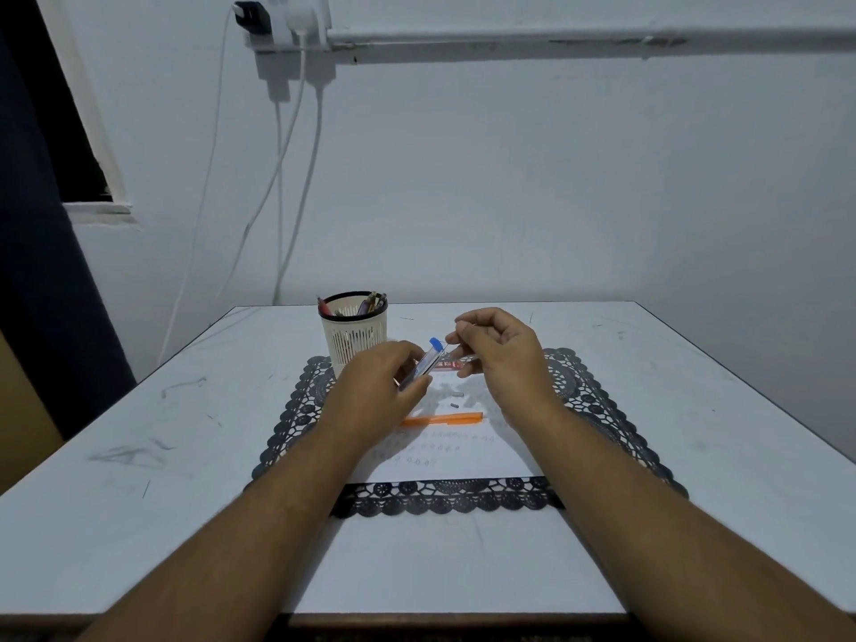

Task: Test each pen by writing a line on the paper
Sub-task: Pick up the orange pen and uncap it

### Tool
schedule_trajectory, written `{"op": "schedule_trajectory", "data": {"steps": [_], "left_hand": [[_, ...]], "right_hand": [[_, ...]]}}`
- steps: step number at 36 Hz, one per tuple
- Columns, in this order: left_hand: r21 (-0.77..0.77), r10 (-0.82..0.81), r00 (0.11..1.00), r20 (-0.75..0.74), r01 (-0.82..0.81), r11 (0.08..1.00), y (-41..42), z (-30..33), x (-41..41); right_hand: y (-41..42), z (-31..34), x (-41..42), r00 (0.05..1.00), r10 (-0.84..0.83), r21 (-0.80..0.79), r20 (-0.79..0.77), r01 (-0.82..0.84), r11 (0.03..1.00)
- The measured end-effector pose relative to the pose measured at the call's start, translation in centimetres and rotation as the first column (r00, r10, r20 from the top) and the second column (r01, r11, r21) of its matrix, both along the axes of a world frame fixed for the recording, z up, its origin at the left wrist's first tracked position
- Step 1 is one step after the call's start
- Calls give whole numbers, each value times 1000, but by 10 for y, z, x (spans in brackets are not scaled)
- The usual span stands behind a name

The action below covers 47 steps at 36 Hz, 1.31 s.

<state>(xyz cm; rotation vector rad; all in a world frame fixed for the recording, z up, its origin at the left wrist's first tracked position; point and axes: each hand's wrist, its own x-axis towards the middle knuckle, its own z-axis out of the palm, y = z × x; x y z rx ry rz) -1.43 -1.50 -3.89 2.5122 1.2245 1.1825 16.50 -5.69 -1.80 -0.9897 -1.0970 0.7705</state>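
My left hand (pixel 382 379) grips a small clear tube with a blue cap (pixel 428 356), tilted up to the right above the paper. My right hand (pixel 498 345) has its thumb and forefinger pinched together right at the tube's capped end; whether something thin sits between them is too small to tell. A white paper (pixel 454 449) with faint rows of writing lies on a black lace mat (pixel 597 405). An orange pen (pixel 442 418) lies flat across the paper. Two tiny grey bits (pixel 455 403) rest on the sheet beyond the pen. A red-and-white item (pixel 447 365) lies partly hidden behind the tube.
A white slotted pen cup (pixel 354 333) with a black rim holds several pens at the mat's far left corner. The white table (pixel 139 456) is scuffed and meets a wall at the back. White cables (pixel 278 178) hang from a wall socket on the left.
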Motion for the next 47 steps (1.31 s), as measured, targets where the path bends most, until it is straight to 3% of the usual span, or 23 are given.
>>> {"op": "schedule_trajectory", "data": {"steps": [9,15,21,25,29,35,39,44,47], "left_hand": [[-25,-17,1000,25,18,1000,-4,1,-1],[-55,-10,1000,20,11,998,-6,0,-1],[-196,-20,970,244,69,978,-7,1,4],[-287,-35,887,460,186,940,-5,3,10],[-303,-49,869,492,224,926,0,2,8],[-311,-58,915,400,195,930,7,1,9],[-249,-57,965,254,122,961,19,2,11],[-99,6,996,-91,-15,995,37,12,23],[57,90,934,-347,-75,996,47,15,36]], "right_hand": [[1,3,1,997,-42,-27,-67,40,999],[0,11,7,960,-43,-58,-277,28,998],[4,11,21,869,-65,-116,-491,9,993],[8,6,31,820,-70,-138,-568,-11,990],[12,4,34,803,-67,-146,-592,-25,989],[14,4,38,800,-84,-165,-593,-19,986],[14,5,39,789,-96,-173,-606,-13,985],[14,4,42,780,-73,-146,-621,-24,989],[13,3,44,788,-62,-138,-613,-29,990]]}}
